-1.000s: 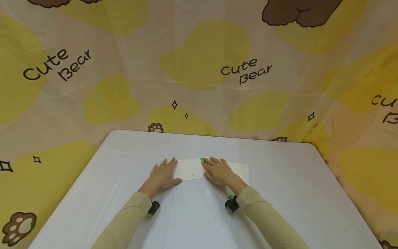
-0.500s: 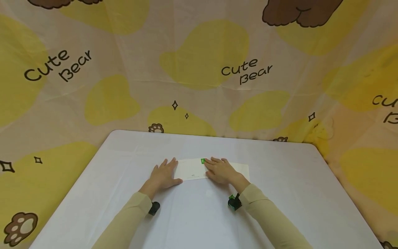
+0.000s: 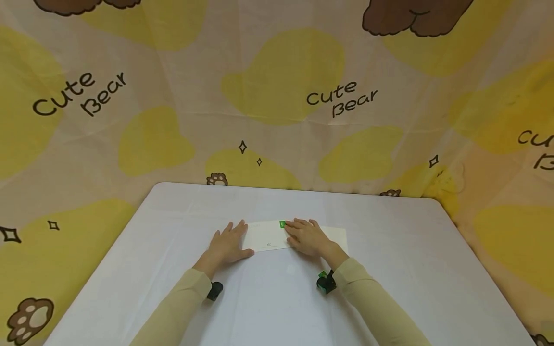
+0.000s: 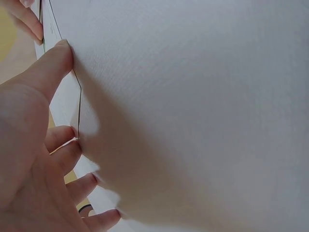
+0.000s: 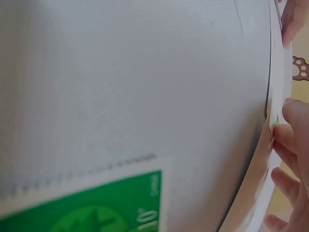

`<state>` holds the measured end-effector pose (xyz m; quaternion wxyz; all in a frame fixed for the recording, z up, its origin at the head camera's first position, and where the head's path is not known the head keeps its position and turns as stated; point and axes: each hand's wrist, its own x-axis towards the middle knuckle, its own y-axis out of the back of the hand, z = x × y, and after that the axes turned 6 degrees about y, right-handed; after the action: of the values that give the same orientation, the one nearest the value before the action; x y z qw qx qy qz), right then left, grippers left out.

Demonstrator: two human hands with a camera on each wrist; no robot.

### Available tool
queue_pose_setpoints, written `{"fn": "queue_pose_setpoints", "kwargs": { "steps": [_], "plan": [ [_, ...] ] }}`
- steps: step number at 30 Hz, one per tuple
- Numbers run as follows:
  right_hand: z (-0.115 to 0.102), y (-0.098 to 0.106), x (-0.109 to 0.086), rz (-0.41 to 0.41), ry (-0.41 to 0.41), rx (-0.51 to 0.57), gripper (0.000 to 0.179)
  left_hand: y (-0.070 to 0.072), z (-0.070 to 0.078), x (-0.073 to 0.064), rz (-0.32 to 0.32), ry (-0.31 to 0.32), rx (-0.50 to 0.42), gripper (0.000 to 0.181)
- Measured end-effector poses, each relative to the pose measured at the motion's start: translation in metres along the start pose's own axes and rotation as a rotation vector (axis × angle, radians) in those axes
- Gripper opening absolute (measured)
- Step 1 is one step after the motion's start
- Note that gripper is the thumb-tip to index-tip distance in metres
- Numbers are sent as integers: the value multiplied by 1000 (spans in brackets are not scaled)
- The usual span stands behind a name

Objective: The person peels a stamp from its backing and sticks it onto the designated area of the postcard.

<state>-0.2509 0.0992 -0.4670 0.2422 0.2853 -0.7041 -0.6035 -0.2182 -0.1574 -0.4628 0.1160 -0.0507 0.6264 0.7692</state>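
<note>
Left hand [image 3: 227, 245]: laid flat with fingers spread at the left end of the envelope [image 3: 266, 236].
Envelope: set mid-table [image 3: 389, 250], green stamp [image 3: 282, 224] on top.
Right hand [image 3: 308, 238]: pressed flat, fingers extended, on the envelope's middle.

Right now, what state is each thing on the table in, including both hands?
Envelope: lying flat on the table, face up, green stamp at its far edge.
Left hand: open, fingers flat at the envelope's left end.
Right hand: open, pressing flat on the envelope.
Table: white, bearing the envelope.
</note>
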Motion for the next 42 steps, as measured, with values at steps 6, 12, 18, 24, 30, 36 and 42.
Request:
{"fn": "queue_pose_setpoints", "kwargs": {
  "steps": [6,12,18,24,30,36,42],
  "plan": [
    [-1,2,-1,12,-12,40,46,-1,1,1,0,-5,3,86],
    [-1,5,-3,127,0,89,37,0,2,0,-3,-10,8,84],
    [-2,15,-12,240,-7,167,34,3,3,-2,-13,-9,23,83],
    [-5,28,-24,322,-17,227,30,4,4,-3,-17,-1,39,84],
    [-7,37,-36,364,-12,262,30,4,2,-3,2,-25,38,82],
    [-9,43,-50,404,6,286,28,3,-4,-1,41,-46,-11,81],
    [-9,46,-64,415,11,309,25,2,-1,-1,117,-98,-59,76]
  ]
}}
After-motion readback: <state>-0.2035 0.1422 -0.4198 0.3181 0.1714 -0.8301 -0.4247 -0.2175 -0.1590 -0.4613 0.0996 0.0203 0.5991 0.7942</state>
